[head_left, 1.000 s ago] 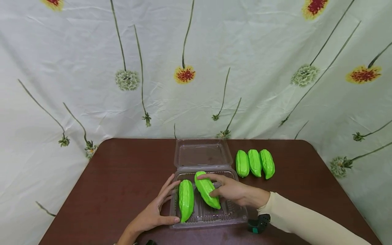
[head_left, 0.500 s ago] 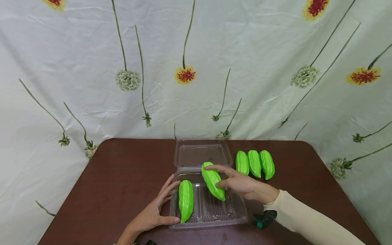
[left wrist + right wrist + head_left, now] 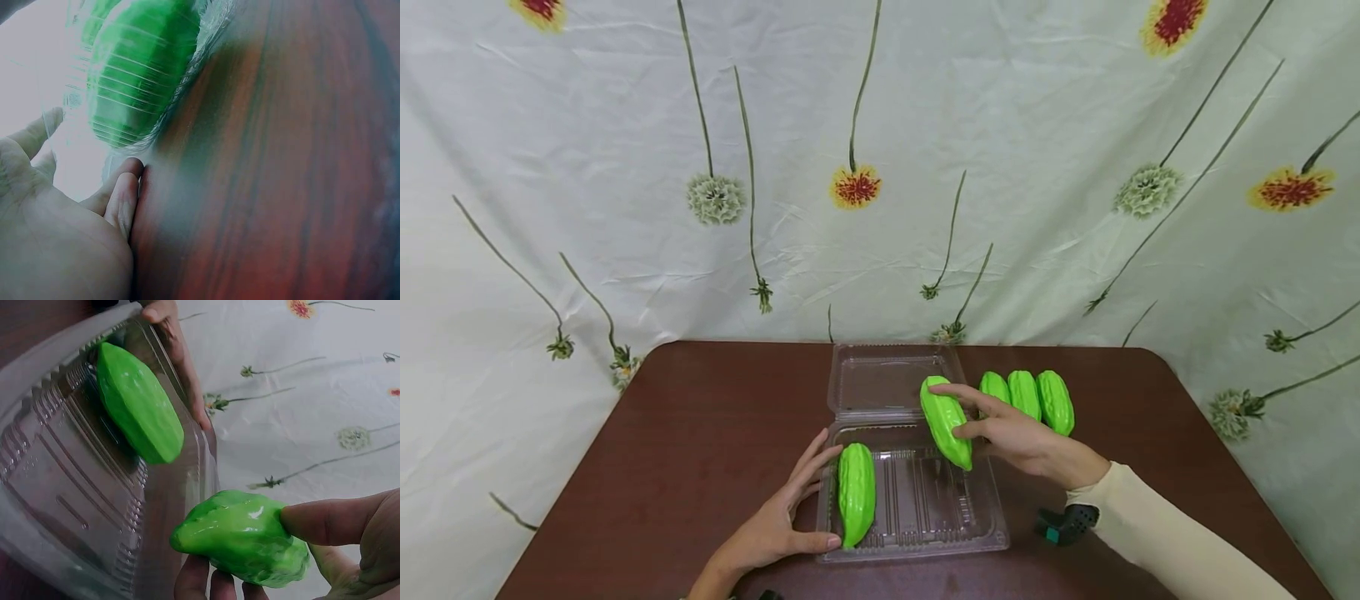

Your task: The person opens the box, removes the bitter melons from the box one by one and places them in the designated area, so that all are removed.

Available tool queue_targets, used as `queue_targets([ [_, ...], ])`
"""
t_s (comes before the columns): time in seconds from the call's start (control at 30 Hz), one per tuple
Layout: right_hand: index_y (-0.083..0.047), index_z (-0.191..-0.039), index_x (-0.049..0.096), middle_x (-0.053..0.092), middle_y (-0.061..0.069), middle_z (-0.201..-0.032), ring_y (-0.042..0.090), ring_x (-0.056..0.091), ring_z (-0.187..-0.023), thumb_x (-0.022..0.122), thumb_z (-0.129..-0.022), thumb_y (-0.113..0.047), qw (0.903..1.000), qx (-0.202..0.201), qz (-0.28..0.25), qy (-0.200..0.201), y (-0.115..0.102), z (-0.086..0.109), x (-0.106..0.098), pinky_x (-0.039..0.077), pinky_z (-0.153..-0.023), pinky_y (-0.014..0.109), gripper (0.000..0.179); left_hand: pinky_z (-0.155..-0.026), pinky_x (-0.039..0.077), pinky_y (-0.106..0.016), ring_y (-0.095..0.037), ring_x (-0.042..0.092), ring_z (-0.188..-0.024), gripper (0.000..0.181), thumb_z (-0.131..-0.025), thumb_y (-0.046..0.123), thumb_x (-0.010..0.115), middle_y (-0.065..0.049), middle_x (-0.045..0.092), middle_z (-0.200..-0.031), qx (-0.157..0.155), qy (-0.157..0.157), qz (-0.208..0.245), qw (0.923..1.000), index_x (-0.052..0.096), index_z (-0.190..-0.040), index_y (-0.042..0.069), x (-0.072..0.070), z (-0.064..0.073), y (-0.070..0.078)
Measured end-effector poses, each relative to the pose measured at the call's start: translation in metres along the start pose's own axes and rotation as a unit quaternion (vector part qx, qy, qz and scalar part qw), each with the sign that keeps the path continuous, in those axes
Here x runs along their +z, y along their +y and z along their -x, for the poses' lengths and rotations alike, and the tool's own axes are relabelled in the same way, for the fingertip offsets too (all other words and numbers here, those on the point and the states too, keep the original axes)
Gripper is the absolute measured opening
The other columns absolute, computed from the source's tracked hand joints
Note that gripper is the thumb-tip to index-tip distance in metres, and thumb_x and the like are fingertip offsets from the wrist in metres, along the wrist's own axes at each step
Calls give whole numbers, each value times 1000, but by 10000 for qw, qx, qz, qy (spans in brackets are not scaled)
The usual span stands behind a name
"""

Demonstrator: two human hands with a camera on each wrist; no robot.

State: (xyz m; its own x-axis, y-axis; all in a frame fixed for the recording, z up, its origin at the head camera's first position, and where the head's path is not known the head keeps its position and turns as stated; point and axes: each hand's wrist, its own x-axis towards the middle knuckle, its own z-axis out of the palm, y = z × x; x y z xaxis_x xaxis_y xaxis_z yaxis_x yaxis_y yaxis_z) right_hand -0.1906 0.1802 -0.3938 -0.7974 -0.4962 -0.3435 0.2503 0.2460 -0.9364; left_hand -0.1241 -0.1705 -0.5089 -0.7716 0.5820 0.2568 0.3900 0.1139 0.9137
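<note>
My right hand (image 3: 1015, 433) pinches a bright green model bitter melon (image 3: 945, 421), thumb on one side and fingers on the other, raised over the back right of a clear plastic clamshell container (image 3: 917, 546). A second bitter melon (image 3: 856, 496) lies lengthwise along the container's left wall; the right wrist view shows this lying melon (image 3: 140, 406) too. My left hand (image 3: 775, 521) rests against the left side, fingers spread and fairly straight, thumb at the front corner. In the left wrist view the left hand (image 3: 62, 231) touches the clear wall, with green showing through it.
The container's lid (image 3: 887, 379) is folded back on the table (image 3: 700, 442). Right of the lid stand three more bitter melons in a row, the outermost melon (image 3: 1056, 402) fully visible and the others partly behind my right hand. A flowered cloth (image 3: 880, 167) hangs behind the table.
My right hand has lifted the second melon from the container floor and carried it back and to the right. My left hand and the melon beside it have stayed put.
</note>
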Motion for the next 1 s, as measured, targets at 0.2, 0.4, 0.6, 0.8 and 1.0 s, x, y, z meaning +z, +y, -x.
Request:
queue_targets([
  [0.2, -28, -153, 41, 9, 16, -163, 40, 23, -147, 57, -97, -2, 9991, 17, -128, 415, 3, 2, -18, 40, -105, 58, 64, -112, 32, -22, -2, 23, -147, 99, -82, 7, 79, -14, -8, -168, -20, 2, -60, 10000, 19, -161, 8, 0, 0, 2],
  [0.4, -27, -156, 37, 5, 17, -164, 40, 11, -151, 56, -98, -4, 9981, 97, -139, 596, 5, 4, -32, 36, -107, 62, 65, -111, 32, -21, 0, 21, -147, 99, -82, 6, 79, -17, -8, -168, -26, 26, -70, 10000, 19, -160, 7, 0, 1, 4],
  [0.6, -27, -158, 31, 1, 17, -165, 40, 7, -152, 55, -100, -7, 9976, 54, -111, 675, 7, 10, -47, 32, -109, 66, 67, -111, 32, -21, -1, 21, -147, 99, -82, 6, 79, -17, -9, -168, -31, 14, -54, 10000, 18, -161, 10, 0, 1, 5],
  [0.8, -28, -160, 26, -7, 17, -166, 42, 4, -152, 53, -102, -10, 9972, -2, 42, 743, 9, 20, -63, 27, -112, 66, 67, -112, 31, -21, -1, 22, -147, 99, -82, 5, 78, -15, -10, -168, -60, -7, 17, 10000, 18, -161, 10, 0, 1, 3],
  [1.0, -25, -162, 21, -7, 16, -167, 43, 6, -151, 51, -103, -10, 9963, -112, 143, 841, 16, 25, -80, 32, -108, 64, 67, -111, 31, -21, -2, 22, -147, 99, -82, 4, 78, -16, -10, -168, -47, -17, 37, 10000, 18, -161, 9, 1, 1, 1],
])
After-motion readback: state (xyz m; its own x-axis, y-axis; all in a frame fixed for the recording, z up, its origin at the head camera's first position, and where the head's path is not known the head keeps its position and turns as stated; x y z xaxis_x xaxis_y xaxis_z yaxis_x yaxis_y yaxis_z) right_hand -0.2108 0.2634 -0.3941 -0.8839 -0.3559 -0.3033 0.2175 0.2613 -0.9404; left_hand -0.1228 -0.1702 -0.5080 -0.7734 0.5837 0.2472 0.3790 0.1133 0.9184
